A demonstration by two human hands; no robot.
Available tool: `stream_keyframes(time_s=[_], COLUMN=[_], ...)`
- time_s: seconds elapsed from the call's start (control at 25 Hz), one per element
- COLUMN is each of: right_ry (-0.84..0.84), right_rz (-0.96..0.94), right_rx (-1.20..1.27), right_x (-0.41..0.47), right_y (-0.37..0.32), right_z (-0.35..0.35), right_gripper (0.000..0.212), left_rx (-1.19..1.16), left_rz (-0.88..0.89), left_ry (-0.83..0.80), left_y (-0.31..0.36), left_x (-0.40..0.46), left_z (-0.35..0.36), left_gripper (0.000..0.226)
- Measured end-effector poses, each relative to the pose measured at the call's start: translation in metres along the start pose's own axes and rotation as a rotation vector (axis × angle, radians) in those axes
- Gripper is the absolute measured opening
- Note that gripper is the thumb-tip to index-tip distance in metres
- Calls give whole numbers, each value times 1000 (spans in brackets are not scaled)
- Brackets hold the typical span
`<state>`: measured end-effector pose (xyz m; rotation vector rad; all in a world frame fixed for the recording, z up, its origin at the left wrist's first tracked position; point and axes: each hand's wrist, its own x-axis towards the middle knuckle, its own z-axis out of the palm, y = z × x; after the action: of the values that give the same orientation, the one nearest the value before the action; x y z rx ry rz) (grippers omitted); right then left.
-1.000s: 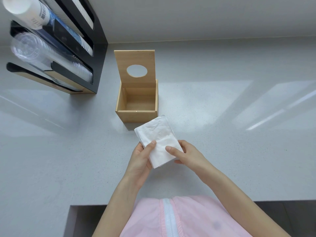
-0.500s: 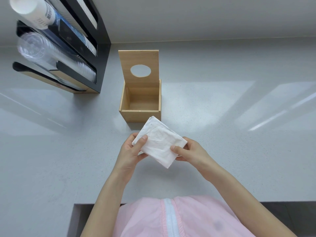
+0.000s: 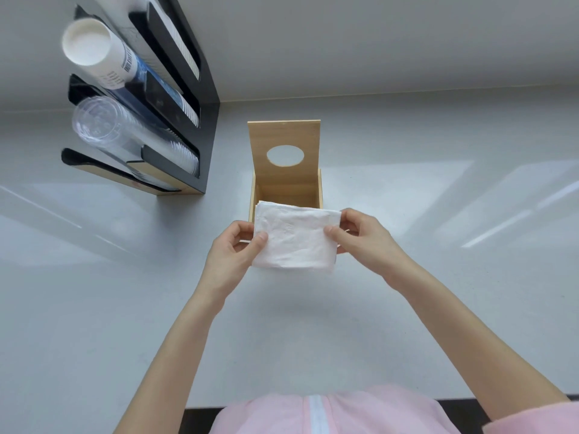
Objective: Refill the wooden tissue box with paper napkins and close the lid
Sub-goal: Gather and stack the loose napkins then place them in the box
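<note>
**Napkin stack held over the front of the open wooden box**

The stack of white paper napkins [image 3: 294,238] is held flat between both hands, above and just in front of the open wooden tissue box [image 3: 320,195]. Its far edge overlaps the box's front wall and hides it, so whether the paper touches the wood cannot be told.

The left hand [image 3: 232,255] pinches the stack's left edge: the thumb lies pressed on top of the paper, and the other fingers curl close together at and under that edge. The right hand [image 3: 365,238] pinches the right edge the same way, thumb on top, fingers folded beneath and behind the far right corner. The stack spans the gap between the two thumbs.

Beyond the fingertips the box's interior shows bare wood on the back and side walls. Its lid [image 3: 283,151] stands upright at the far side, its oval hole facing the camera.

The box sits on a pale grey counter [image 3: 438,277]. Well to the left of the left hand's fingers, a black cup dispenser [image 3: 185,98] stands on the counter holding a sleeve of white paper cups [image 3: 94,51] and a sleeve of clear plastic cups [image 3: 103,126], both pointing outward. Nearest the camera, behind both wrists, is a pink garment [image 3: 344,415] with a white zip.
</note>
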<state>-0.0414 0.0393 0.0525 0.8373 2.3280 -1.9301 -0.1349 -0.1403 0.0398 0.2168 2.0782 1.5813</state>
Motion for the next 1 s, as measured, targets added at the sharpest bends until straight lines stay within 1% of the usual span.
stream_keyframes(time_s=[0.2,0.28,0.32,0.4,0.56,0.68,0.72,0.76,0.8,0.88,0.92,1.0], right_ry=[61,104,126,175,209,205,184,151,112,40,12,-32], right_rz=[20,24,21,9,-55,-134,-162,-182,-207,-244,-273,-315], right_rx=[-62,-168,-239,-391,-775,-1044,-1122,-1200,-1265,-1393,-1441,-1499], right_x=[34,46,53,65,84,91,92,94,96,100,102,103], right_y=[-17,-21,-24,-27,-29,-28,-29,-29,-30,-30,-31,-31], right_z=[6,8,9,12,18,24,26,28,31,35,37,43], right_gripper=[14,5,5,14,20,18,14,6,7,34,44,48], left_rx=[63,190,286,478,743,985,1064,1150,1240,1390,1449,1554], left_rz=[56,122,157,212,312,363,385,407,428,445,445,441], left_ry=[60,88,105,139,136,93,70,41,7,-71,-105,-162], left_y=[10,13,14,17,17,14,15,15,16,18,18,20], left_x=[33,46,53,64,81,86,86,86,87,89,91,95], left_z=[-7,-8,-8,-7,-2,2,4,6,9,14,16,18], left_gripper=[13,8,7,11,15,16,16,15,15,16,17,18])
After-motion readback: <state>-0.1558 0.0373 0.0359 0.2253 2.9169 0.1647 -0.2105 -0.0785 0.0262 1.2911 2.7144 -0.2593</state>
